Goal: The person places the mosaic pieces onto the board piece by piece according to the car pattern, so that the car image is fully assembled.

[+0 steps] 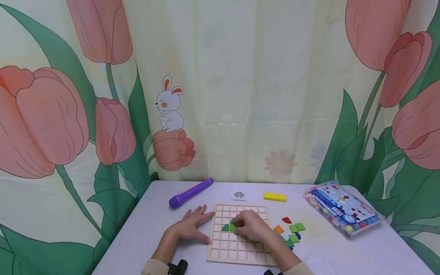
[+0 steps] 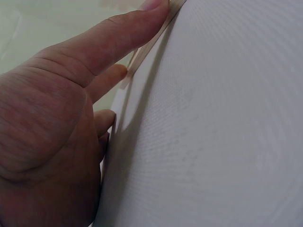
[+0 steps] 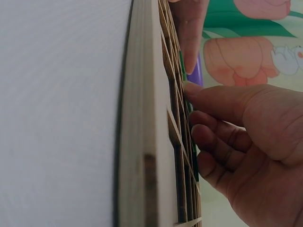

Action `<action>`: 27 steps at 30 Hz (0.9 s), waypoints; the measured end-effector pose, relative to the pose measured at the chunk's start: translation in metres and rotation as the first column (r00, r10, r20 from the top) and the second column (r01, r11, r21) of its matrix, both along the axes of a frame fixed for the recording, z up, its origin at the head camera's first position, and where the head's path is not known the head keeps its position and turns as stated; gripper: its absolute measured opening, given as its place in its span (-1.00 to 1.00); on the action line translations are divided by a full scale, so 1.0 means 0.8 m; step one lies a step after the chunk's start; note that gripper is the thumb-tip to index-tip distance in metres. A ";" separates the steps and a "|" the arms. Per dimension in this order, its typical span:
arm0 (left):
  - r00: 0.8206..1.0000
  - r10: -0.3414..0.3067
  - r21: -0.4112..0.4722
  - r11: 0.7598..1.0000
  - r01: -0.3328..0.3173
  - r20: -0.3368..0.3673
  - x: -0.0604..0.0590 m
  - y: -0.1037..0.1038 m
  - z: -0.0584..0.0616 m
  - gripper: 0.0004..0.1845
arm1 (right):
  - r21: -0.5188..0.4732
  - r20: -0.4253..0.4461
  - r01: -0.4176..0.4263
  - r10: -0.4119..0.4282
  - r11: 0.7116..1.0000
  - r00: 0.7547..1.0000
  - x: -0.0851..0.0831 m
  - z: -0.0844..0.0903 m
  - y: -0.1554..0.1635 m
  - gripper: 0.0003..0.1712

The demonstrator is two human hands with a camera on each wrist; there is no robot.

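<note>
A wooden grid board [image 1: 220,255] lies on the table with a few green tiles in its cells. My left hand [image 1: 193,225] rests beside the board's left edge, fingers spread; in the left wrist view the thumb [image 2: 128,35] touches that edge. Over the upper middle of the board, my right hand [image 1: 252,225] has thumb and index finger at a green square tile [image 1: 232,227], pinching it at its right side. Next to it lie a green half-round tile [image 1: 225,228] and a green curved tile [image 1: 232,220]. The right wrist view shows the curled fingers [image 3: 208,137] down at the grid.
Loose tiles lie right of the board: green squares [image 1: 300,226], an orange square [image 1: 279,229], a red piece [image 1: 287,220] and blue ones. Behind are a purple microphone [image 1: 191,193], a pattern card [image 1: 238,194] and a yellow block [image 1: 274,197]. A clear plastic box [image 1: 343,208] stands right.
</note>
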State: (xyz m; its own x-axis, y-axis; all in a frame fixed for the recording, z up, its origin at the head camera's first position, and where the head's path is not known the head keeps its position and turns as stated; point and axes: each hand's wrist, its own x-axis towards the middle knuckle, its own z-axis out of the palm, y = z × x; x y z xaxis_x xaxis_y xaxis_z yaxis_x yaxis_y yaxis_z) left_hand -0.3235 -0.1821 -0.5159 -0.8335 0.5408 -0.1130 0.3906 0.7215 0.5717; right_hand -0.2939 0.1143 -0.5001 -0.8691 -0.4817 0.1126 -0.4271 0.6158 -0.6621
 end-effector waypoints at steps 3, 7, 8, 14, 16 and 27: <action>1.000 0.004 0.000 1.000 -0.004 0.001 0.000 0.000 0.000 0.10 | 0.003 -0.007 -0.004 0.004 1.000 1.000 -0.001 -0.001 -0.001 -0.77; 1.000 0.004 0.002 1.000 -0.004 -0.001 0.000 0.000 0.000 0.11 | 0.005 0.009 0.001 -0.001 1.000 1.000 -0.001 0.002 0.000 -0.76; 1.000 0.002 0.001 1.000 -0.002 -0.004 0.000 0.000 0.000 0.11 | 0.001 0.020 0.009 -0.009 1.000 1.000 -0.001 0.004 0.001 -0.75; 1.000 0.001 0.000 1.000 -0.001 -0.006 0.000 0.000 0.001 0.12 | -0.054 0.043 0.062 -0.060 0.997 0.997 0.001 0.021 0.014 -0.70; 1.000 0.001 0.005 1.000 -0.001 -0.003 0.000 0.000 0.002 0.13 | -0.070 0.022 0.074 -0.073 0.995 0.997 0.001 0.027 0.021 -0.68; 1.000 -0.002 0.009 1.000 0.001 0.008 -0.001 -0.001 -0.002 0.12 | -0.116 0.013 0.216 -0.216 0.970 0.976 -0.001 0.041 0.061 -0.67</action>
